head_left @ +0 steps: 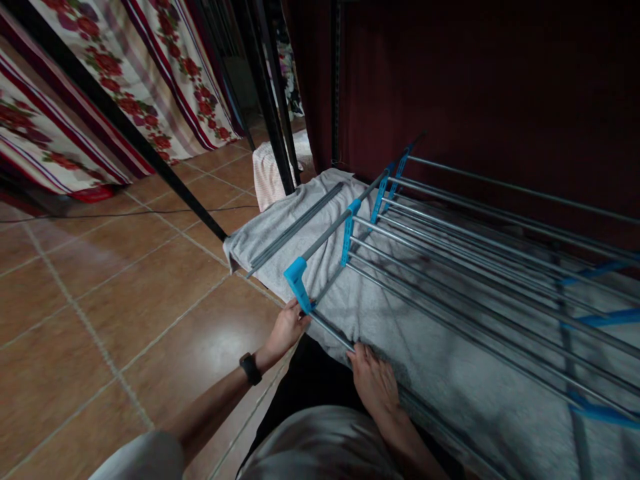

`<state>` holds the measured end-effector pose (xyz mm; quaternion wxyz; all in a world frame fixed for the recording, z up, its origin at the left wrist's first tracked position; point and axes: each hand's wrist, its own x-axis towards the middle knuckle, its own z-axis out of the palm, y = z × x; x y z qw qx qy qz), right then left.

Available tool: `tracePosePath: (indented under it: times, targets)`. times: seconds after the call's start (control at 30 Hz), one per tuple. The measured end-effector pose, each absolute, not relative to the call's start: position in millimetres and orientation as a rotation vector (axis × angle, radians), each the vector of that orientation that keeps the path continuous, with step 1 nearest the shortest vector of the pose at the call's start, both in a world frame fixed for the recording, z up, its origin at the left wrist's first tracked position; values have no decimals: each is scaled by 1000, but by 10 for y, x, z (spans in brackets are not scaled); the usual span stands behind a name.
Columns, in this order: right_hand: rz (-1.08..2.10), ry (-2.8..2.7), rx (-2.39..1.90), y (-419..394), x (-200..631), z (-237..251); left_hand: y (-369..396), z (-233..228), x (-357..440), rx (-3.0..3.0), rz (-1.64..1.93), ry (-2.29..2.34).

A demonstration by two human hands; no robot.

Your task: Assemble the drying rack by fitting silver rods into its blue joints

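A partly built drying rack of grey metal tubes point(450, 257) and blue plastic brackets point(347, 239) rests on a grey blanket. At its near left end is a blue corner connector point(299, 285). My left hand point(287, 330), with a dark watch on the wrist, is closed at the lower end of this connector; some fingertips are hidden behind it. A metal tube point(331, 331) runs from the connector towards me. My right hand point(375, 379) is wrapped round that tube, a short way from the connector.
Several loose grey rods point(300, 223) lie together on the grey blanket point(240, 241). Dark metal posts point(275, 100) rise at the blanket's left corners. A flowered curtain point(130, 80) hangs over the tiled floor point(170, 293), and a dark red panel point(475, 87) stands behind the rack.
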<state>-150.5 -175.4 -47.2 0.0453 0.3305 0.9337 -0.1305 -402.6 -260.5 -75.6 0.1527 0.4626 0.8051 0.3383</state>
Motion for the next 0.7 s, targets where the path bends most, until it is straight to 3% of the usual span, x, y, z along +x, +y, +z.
tracePosePath:
  times: [0.47, 0.7]
  targets:
    - [-596, 2722, 1024, -1658, -1541, -451, -2583, -721, -3991, 1332, 1047, 2254]
    - [-483, 2863, 1089, -1740, -1547, -482, -2590, -770, -4023, 1351, 1057, 2287]
